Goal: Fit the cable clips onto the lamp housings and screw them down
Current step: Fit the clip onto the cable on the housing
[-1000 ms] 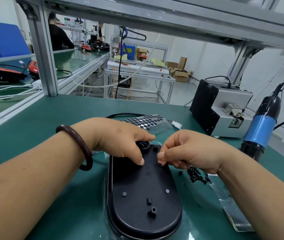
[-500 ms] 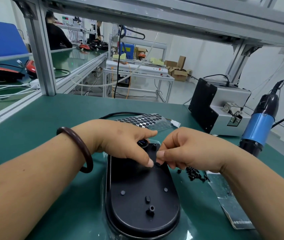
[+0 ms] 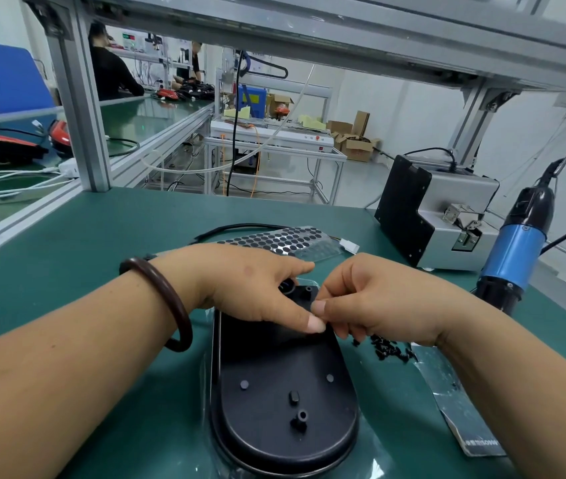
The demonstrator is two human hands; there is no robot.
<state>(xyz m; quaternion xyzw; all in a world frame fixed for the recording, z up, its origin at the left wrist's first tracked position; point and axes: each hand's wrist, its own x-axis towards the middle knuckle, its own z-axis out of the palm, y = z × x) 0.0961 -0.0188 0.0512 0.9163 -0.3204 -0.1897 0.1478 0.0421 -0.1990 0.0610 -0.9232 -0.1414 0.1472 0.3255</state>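
Observation:
A black oval lamp housing (image 3: 281, 392) lies back side up on the green mat, with small posts and round pads near its close end. My left hand (image 3: 250, 285) rests on the housing's far end, index finger straight and thumb pressed flat on the surface. My right hand (image 3: 378, 299) meets that thumb from the right, its thumb and curled fingers pinching a small black cable clip that is almost fully hidden. A loose pile of black screws (image 3: 387, 349) lies just right of the housing, beneath my right wrist.
A blue and black electric screwdriver (image 3: 513, 257) hangs at the right. Behind it stands a grey screw feeder (image 3: 440, 216). A sheet of black dots (image 3: 274, 240), a black cable (image 3: 240, 228) and its white connector (image 3: 349, 245) lie beyond the housing. A foil bag (image 3: 457, 402) lies at right.
My left thumb has slid right along the housing until it touches my right hand's fingertips. The right hand has stayed at the same spot, still pinching.

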